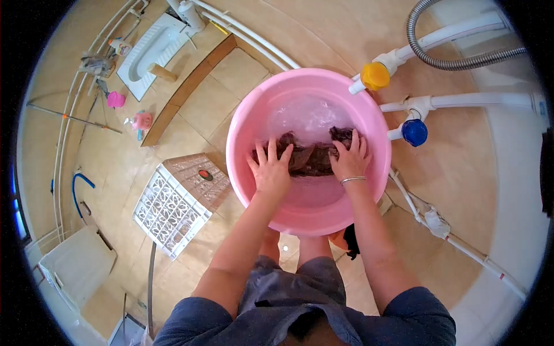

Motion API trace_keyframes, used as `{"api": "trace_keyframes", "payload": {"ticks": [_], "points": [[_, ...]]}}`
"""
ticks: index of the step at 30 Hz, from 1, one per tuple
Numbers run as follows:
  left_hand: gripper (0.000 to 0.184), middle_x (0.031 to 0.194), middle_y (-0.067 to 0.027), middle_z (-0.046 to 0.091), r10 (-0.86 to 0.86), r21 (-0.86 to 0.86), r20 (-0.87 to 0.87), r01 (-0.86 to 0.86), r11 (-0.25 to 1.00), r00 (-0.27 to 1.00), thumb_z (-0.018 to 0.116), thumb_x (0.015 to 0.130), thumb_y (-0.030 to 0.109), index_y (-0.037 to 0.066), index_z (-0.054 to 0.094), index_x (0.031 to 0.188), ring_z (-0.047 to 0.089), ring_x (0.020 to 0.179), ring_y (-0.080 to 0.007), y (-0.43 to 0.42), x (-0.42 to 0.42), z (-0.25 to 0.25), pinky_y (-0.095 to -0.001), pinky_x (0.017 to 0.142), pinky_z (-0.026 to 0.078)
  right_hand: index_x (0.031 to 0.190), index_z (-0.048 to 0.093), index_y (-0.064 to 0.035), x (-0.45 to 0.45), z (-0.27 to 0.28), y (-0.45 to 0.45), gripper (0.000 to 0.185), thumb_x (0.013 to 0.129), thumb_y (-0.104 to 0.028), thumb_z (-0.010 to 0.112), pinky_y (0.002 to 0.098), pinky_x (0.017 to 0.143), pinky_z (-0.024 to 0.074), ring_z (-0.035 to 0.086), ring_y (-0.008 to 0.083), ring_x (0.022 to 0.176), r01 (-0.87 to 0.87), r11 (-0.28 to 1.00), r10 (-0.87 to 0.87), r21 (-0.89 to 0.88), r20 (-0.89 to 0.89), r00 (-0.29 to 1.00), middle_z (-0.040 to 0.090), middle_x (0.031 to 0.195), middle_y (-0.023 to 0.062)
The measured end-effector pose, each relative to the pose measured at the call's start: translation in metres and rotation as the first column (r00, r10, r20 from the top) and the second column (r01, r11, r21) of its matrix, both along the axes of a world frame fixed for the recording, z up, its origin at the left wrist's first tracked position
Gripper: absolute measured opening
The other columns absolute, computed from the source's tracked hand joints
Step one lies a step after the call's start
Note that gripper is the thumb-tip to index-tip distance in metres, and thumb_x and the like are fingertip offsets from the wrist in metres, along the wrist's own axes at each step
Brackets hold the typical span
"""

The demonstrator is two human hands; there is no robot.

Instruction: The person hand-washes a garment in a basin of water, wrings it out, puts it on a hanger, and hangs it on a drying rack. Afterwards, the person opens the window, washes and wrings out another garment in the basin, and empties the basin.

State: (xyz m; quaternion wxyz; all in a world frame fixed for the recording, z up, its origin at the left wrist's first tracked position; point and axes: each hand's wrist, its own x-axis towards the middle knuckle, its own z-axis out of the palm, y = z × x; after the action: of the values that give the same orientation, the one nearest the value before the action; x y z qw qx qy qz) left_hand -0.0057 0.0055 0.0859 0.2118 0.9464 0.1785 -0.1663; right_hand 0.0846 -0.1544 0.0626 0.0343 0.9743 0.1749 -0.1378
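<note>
Tiled floor (202, 98), pipes (453, 36) to R. Pink basin (236, 155) w/ water (300, 118) sits nr yellow valve (375, 75) & blue valve (414, 132), prob. for easy filling. Dark cloth (311, 160) in basin, partly submerged, under both hands. L hand (272, 172): fingers splayed on cloth's L end, not clenched. R hand (350, 160): curved over bunched R end; can't tell if gripping. Wide spacing prob. keeps both ends in check.

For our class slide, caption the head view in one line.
Left hand and right hand on dark cloth in a pink basin of water, beside a yellow tap and a blue tap.
</note>
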Motion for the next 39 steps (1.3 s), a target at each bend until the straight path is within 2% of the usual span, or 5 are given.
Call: {"api": "trace_keyframes", "payload": {"ticks": [18,31,34,36,39], "points": [[0.036,0.11,-0.0165,0.048,-0.08,-0.631,0.047,0.092,0.77,0.996,0.051,0.077,0.016,0.009,0.047,0.112,0.046,0.101,-0.0301,0.034,-0.005,-0.063,-0.0336,0.086,0.037,0.125,0.031,-0.009,0.027,0.015,0.01,0.052,0.084,-0.04,0.038,0.0395,0.092,0.0266,0.037,0.0307,0.11,0.214,0.971,-0.125,0.111,-0.526,0.841,0.039,0.122,0.0157],[0.014,0.078,-0.0036,0.058,0.746,-0.966,0.096,-0.12,0.23,0.659,0.053,0.078,0.007,-0.003,0.057,0.086,0.054,0.07,-0.0094,0.087,-0.01,0.13,-0.022,0.066,0.044,0.102,0.044,0.0017,0.019,0.172,-0.072,0.05,0.086,-0.044,0.034,0.0327,0.083,0.0382,0.048,0.0182,0.093,0.493,0.071,-0.304,0.867,-0.452,0.838,0.05,0.1,0.0093],[0.014,0.077,-0.0058,0.059,0.748,-0.932,0.323,0.057,0.359,0.579,0.055,0.072,0.002,-0.004,0.057,0.085,0.054,0.069,-0.0111,0.089,-0.006,0.167,-0.0222,0.065,0.044,0.1,0.047,-0.0011,0.034,0.2,-0.083,0.048,0.083,-0.046,0.04,0.0346,0.068,0.0437,0.054,0.0242,0.075,0.098,0.486,-0.376,0.868,0.106,0.921,0.054,0.087,0.0119],[0.015,0.076,-0.0063,0.059,0.722,-0.895,0.418,0.116,0.43,0.551,0.055,0.071,0.002,-0.004,0.056,0.085,0.054,0.068,-0.0111,0.089,-0.003,0.191,-0.0219,0.065,0.043,0.095,0.046,-0.0023,0.038,0.241,-0.064,0.045,0.083,-0.046,0.041,0.0335,0.068,0.0446,0.054,0.0228,0.075,0.234,-0.247,-0.348,0.941,-0.311,0.885,0.054,0.086,0.0102],[0.012,0.073,-0.007,0.058,0.744,-0.868,0.478,0.123,0.481,0.466,0.057,0.069,0.003,-0.004,0.056,0.079,0.053,0.064,-0.0113,0.084,-0.009,0.21,-0.0221,0.059,0.043,0.087,0.046,-0.0026,0.038,0.263,-0.07,0.044,0.083,-0.046,0.041,0.0319,0.067,0.045,0.053,0.0197,0.075,0.138,-0.346,-0.339,0.928,-0.261,0.904,0.053,0.082,0.0097]]}}
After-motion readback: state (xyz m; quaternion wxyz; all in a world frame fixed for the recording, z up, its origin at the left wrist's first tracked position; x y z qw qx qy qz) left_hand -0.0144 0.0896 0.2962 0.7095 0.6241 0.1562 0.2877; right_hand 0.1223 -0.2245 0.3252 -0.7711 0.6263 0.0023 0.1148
